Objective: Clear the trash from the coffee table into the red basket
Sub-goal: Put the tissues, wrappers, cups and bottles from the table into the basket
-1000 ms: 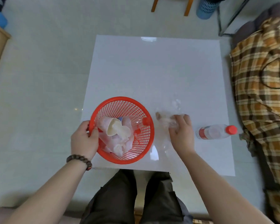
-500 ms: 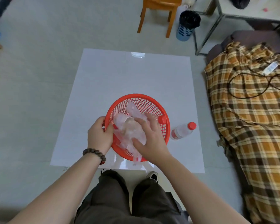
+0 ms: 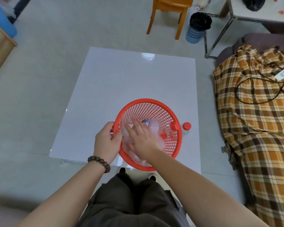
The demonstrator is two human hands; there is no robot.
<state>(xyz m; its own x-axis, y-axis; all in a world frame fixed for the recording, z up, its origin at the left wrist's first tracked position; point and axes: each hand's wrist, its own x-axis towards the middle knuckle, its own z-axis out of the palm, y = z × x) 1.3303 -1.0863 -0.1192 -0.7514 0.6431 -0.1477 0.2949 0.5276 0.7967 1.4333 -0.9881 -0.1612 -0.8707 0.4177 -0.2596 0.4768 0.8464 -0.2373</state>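
**Basket nearly full, one bottle left on the table**

Head cam, looking straight down, only one view here. The red basket (image 3: 154, 108) is round, open plastic mesh with a smooth rim, sitting on the near half of the glossy white table (image 3: 121, 82); its near edge pokes out past the table's edge toward the knees.

Left hand (image 3: 107, 142) grips the rim on the left side, fingers curled over the edge and thumb tucked against the mesh. There's a dark beaded bracelet (image 3: 99, 163) on that wrist.

Right hand (image 3: 142, 139) is inside the basket, fingers straight and spread, palm flat down on the trash (image 3: 156, 138). It isn't gripping anything, just pressing. The trash is mostly crinkly clear plastic film, soft and cloudy-looking. A clear bottle (image 3: 156, 125) with a red cap lies on its side in there too, cap against the right wall.

Just outside the basket on the right, a second bottle (image 3: 186, 128) lies on the table, mostly hidden behind the mesh, so only its red cap and a bit of clear neck show.

Around the room: an orange wooden chair (image 3: 169, 10), a blue mesh bin (image 3: 197, 28) with a black liner, and a plaid blanket (image 3: 259, 122) in orange, brown and cream on the right.
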